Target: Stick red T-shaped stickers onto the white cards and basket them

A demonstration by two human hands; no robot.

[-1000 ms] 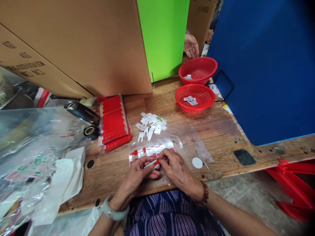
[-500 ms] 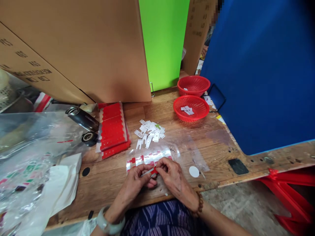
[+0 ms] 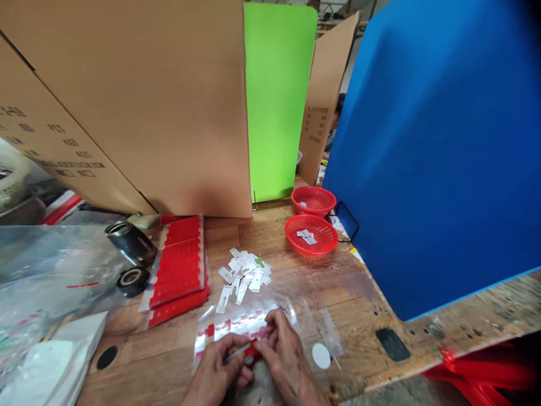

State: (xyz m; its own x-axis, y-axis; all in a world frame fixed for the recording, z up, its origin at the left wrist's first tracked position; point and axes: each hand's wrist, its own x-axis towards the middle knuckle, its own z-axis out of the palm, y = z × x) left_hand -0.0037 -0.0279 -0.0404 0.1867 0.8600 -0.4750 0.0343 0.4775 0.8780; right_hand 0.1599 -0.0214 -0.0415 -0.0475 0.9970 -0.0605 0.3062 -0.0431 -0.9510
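Observation:
Low in the view, my left hand (image 3: 220, 365) pinches a small pale flat piece (image 3: 237, 353), tilted between thumb and fingers. My right hand (image 3: 284, 356) has its thumb and fingertips closed on a small red sticker (image 3: 252, 347) at the far end of that piece. Fingers partly hide both. Beneath my hands lies a clear plastic sheet (image 3: 217, 327) with several red shapes on it. Just beyond it is a loose heap of white slotted pieces (image 3: 245, 273), one bearing a green patch.
Two red baskets (image 3: 313, 248) hold a few white pieces. On the left are red sticker sheets (image 3: 180, 265), a dark flask (image 3: 132, 242), its lid (image 3: 132, 281) and plastic bags (image 3: 54, 254). Cardboard (image 3: 169, 113), a green panel (image 3: 274, 101) and a blue panel (image 3: 435, 158) stand around the table.
The camera has tipped upward, so the table and hands appear lower. Both hands stay together at the pale piece, with the right fingers still on the red sticker.

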